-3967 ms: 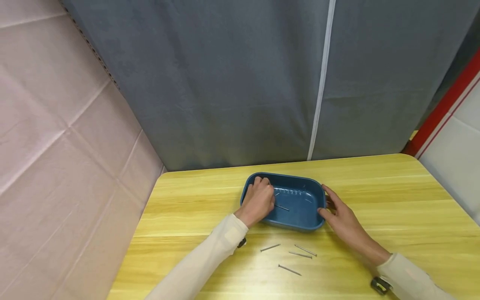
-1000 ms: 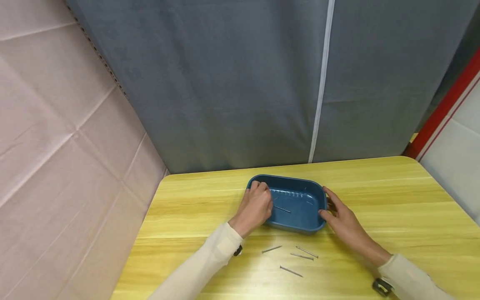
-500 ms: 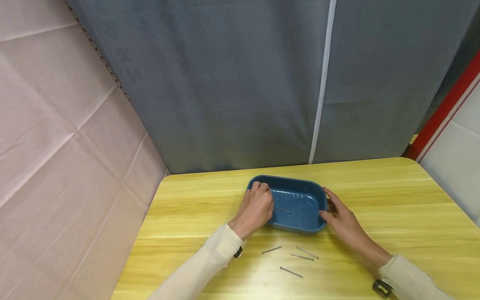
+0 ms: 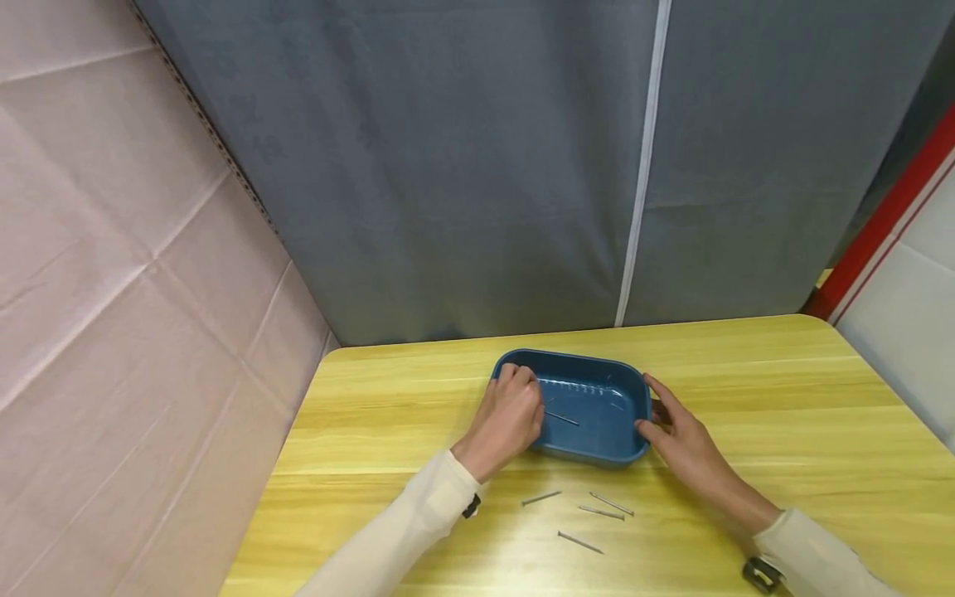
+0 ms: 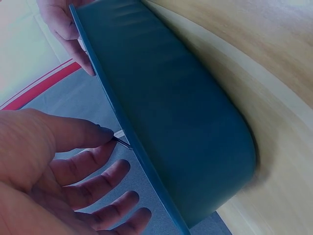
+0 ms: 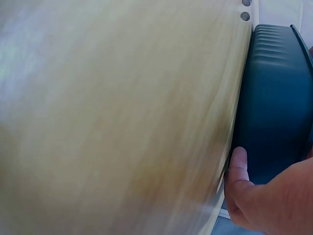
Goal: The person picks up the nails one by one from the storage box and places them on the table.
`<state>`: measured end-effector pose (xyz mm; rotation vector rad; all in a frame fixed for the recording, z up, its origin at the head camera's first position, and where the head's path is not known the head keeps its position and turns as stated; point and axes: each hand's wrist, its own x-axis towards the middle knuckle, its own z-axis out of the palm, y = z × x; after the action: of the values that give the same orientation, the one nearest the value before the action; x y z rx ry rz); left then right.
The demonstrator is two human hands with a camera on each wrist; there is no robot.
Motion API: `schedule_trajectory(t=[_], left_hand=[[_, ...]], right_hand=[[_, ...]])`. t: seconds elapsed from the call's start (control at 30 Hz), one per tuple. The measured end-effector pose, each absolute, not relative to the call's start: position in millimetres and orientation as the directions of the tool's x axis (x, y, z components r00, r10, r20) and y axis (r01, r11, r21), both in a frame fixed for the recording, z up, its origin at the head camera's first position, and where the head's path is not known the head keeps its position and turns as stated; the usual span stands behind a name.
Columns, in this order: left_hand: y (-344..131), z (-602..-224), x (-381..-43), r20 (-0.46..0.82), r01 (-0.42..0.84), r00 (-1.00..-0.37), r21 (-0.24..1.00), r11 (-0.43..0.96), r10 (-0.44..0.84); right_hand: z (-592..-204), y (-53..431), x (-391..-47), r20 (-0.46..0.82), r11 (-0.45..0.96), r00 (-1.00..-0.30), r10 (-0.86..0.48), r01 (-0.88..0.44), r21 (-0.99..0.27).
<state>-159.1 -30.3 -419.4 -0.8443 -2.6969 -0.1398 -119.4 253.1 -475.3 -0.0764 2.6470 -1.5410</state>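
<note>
A blue rectangular plastic bin stands on the wooden table. My left hand reaches over its left end. In the left wrist view, the thumb and index finger pinch a thin metal nail, partly hidden behind the bin's rim, while the other fingers are spread. Another nail lies on the bin's floor, partly covered by the left hand. My right hand holds the bin's right end, thumb at the near corner and fingers along the outer wall. In the right wrist view, one fingertip touches the bin's side low down.
Several loose nails lie on the table in front of the bin. A grey curtain hangs behind the table. Pink cloth covers the left side, and a red-edged white panel stands at the right.
Compared with four seconds ago, the left hand sits slightly further left in the bin, and the whole view has shifted a little. Over the last second hardly anything moves; the right hand keeps its hold.
</note>
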Motion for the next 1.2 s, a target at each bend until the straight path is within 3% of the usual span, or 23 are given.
schedule_trajectory(t=[1.2], left_hand=[[-43.1, -410.7, -140.8, 0.338, 0.564, -0.787, 0.054, 0.824, 0.516]], right_hand=[[-473.5, 253.0, -118.2, -0.046, 0.49, -0.994, -0.094, -0.007, -0.872]])
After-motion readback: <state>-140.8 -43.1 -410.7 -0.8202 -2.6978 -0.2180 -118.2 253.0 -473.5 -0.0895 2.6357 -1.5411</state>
